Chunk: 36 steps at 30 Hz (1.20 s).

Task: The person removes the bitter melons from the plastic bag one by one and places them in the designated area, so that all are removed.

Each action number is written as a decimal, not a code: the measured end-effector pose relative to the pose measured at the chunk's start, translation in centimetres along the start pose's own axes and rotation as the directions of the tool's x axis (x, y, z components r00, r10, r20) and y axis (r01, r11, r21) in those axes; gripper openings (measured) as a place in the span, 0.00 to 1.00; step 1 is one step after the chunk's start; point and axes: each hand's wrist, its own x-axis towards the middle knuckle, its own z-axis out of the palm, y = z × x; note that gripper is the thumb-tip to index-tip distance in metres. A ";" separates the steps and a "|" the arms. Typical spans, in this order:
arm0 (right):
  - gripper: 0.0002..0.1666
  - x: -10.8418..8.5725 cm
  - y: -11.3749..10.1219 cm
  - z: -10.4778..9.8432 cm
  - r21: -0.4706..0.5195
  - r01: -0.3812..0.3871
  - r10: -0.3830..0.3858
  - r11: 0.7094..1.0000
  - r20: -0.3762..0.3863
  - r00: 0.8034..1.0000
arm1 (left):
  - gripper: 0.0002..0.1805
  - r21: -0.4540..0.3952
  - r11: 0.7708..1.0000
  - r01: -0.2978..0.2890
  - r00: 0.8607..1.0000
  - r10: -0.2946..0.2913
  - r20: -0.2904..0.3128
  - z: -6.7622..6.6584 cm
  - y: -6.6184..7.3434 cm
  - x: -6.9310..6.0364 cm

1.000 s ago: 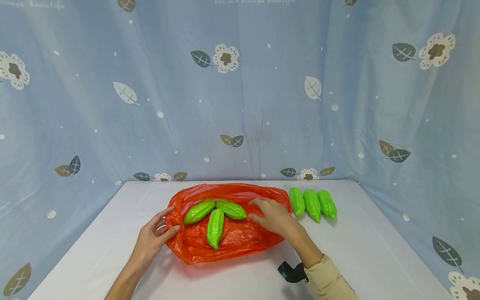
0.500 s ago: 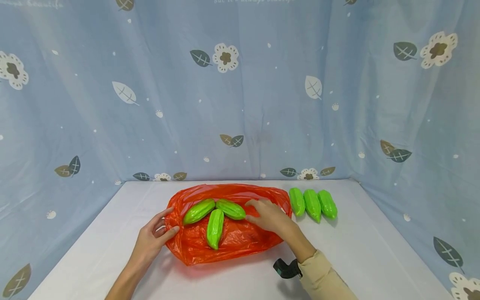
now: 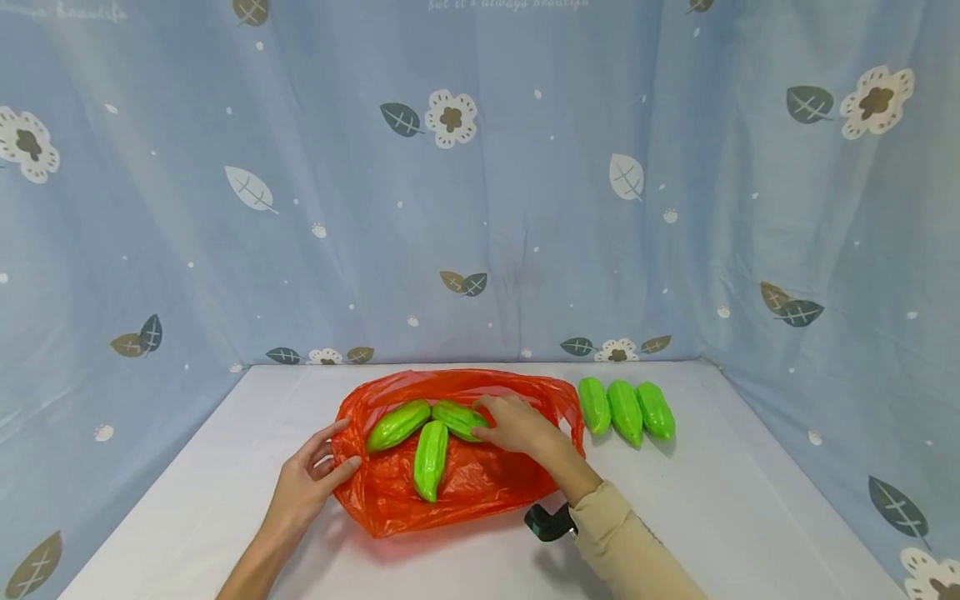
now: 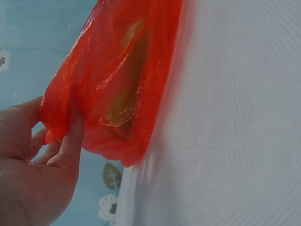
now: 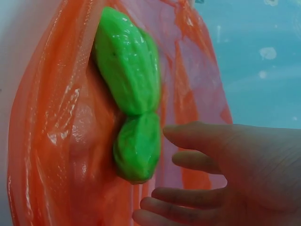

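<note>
A red plastic bag [image 3: 480,483] lies spread with its mouth facing up. Inside are three glossy green bitter melons: a left one [image 3: 397,425], a right one [image 3: 453,419] and a front one [image 3: 430,462]. My left hand [image 3: 303,483] holds the bag's left edge; in the left wrist view, thumb and fingers pinch the red film [image 4: 61,108]. My right hand [image 3: 517,429] reaches over the bag to the right melon's end. In the right wrist view, its fingers [image 5: 188,205] extend beside that melon [image 5: 138,148], apart and without gripping it.
Three more green bitter melons [image 3: 625,412] lie in a row on the white tabletop [image 3: 720,517], right of the bag. A blue patterned curtain [image 3: 525,208] encloses the back and sides. A black device [image 3: 550,522] is on my right wrist.
My right hand has moved left, from the bag's right part to the right-hand melon's end. The left hand keeps its place on the bag, and the melons have not moved.
</note>
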 end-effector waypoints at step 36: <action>0.31 1.9 -0.3 0.8 -0.011 -0.024 0.024 1.000 0.012 1.000 | 0.35 -0.017 1.000 0.004 1.000 -0.005 -0.023 0.1 -0.2 -0.1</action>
